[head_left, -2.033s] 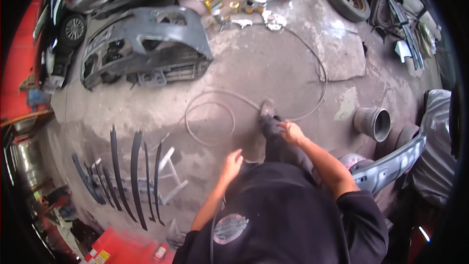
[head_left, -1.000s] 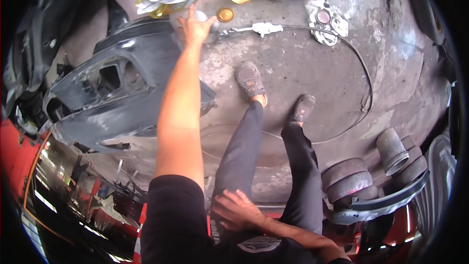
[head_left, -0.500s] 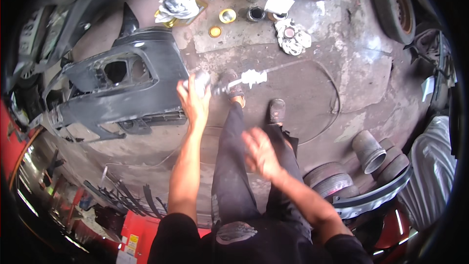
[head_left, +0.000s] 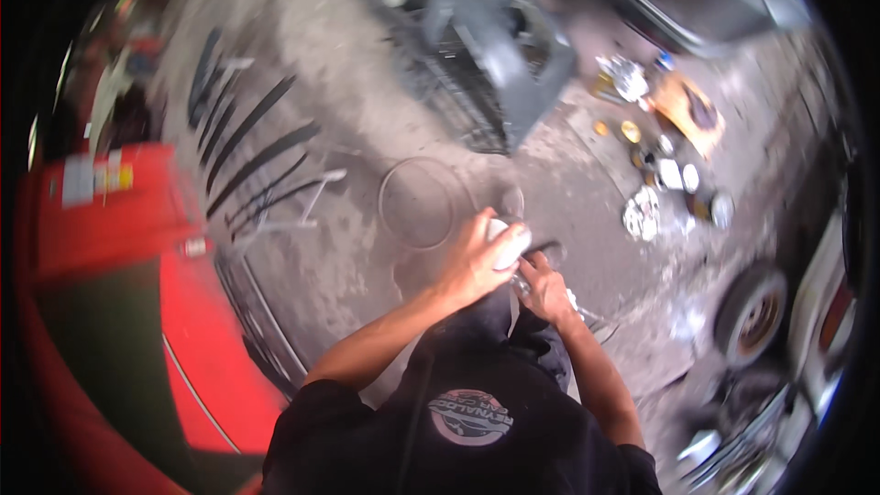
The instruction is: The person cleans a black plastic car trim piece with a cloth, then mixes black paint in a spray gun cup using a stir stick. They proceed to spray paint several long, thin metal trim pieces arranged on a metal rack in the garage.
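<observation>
My left hand (head_left: 472,268) is wrapped round the pale, rounded cup (head_left: 510,244) of what looks like a spray gun. Close beside it, my right hand (head_left: 545,291) is closed round the gun's metal body (head_left: 522,285), its fingers partly hidden. Something white and a thin line show just below the right wrist. Both hands are together in front of my dark trousers, over the floor. Ahead of them lies a grey bumper (head_left: 495,46) with open grilles.
Long dark strips (head_left: 252,133) lie on the left near a red panel (head_left: 105,211). A coiled hose (head_left: 417,203) rests on the floor. To the right are paint cans (head_left: 721,209), crumpled cloth (head_left: 641,213), orange paper (head_left: 687,115) and a wheel (head_left: 752,316).
My view has swung left, so the bumper and cans now appear farther right. My right hand, free before, has come over to the spray gun held by my left.
</observation>
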Demonstrator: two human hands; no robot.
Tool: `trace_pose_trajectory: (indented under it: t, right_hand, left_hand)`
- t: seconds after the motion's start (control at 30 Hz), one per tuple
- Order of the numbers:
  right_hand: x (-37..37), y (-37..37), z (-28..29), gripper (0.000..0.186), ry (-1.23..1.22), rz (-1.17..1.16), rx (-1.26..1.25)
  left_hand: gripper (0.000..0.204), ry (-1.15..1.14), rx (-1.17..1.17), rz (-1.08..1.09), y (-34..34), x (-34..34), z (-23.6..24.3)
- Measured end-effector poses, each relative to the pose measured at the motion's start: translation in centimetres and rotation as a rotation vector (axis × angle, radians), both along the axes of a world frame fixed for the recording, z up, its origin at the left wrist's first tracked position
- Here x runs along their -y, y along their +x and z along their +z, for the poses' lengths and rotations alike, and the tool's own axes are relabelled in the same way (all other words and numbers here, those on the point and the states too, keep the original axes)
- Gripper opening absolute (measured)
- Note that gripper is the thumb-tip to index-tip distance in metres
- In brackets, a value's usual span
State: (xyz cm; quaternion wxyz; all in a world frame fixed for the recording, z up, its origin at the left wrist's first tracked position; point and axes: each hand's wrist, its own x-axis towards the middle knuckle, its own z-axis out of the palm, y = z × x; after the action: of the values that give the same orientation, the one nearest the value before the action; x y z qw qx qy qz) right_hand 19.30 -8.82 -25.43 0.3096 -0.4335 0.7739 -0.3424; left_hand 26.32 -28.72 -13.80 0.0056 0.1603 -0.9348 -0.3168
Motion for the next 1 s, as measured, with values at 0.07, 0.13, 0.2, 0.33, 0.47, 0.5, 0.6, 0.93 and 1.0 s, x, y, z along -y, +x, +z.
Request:
trace_pose_trajectory:
  t: [0.07, 0.13, 0.2, 0.33, 0.47, 0.5, 0.6, 0.93, 1.0]
  right_hand:
    - [0.4, 2.6, 1.0, 0.049, -0.010, 0.093, -0.026]
    - [0.4, 4.8, 1.4, 0.058, 0.038, 0.232, -0.049]
    - [0.9, 7.2, 2.4, 0.063, 0.066, 0.342, -0.044]
    - [3.1, 12.7, 4.5, 0.064, 0.080, 0.522, -0.061]
    - [7.9, 19.6, 6.8, 0.055, -0.031, 0.631, -0.088]
    - [8.9, 21.4, 7.2, 0.051, -0.101, 0.649, -0.092]
    - [11.9, 27.2, 8.0, 0.045, -0.159, 0.727, -0.100]
    - [22.0, 44.1, 10.9, 0.075, -0.147, 0.958, -0.181]
    - [24.2, 46.9, 11.1, 0.077, -0.211, 0.965, -0.167]
  left_hand:
    - [0.073, 0.080, 0.026, 0.059, 4.8, 0.2, 1.4]
    - [0.079, 0.140, 0.072, 0.063, 9.4, 1.0, 3.0]
    - [0.083, 0.092, 0.162, 0.093, 13.2, 1.6, 5.8]
    - [0.089, 0.074, 0.193, 0.175, 22.6, 1.9, 8.1]
    - [0.088, -0.005, 0.053, 0.273, 32.5, 3.8, 8.9]
    - [0.086, -0.026, 0.026, 0.281, 34.8, 4.3, 9.1]
    - [0.081, -0.080, -0.032, 0.294, 42.1, 6.1, 9.7]
    - [0.080, -0.153, -0.103, 0.486, 62.7, 11.8, 13.4]
    - [0.078, -0.190, -0.159, 0.539, 66.1, 13.0, 13.9]
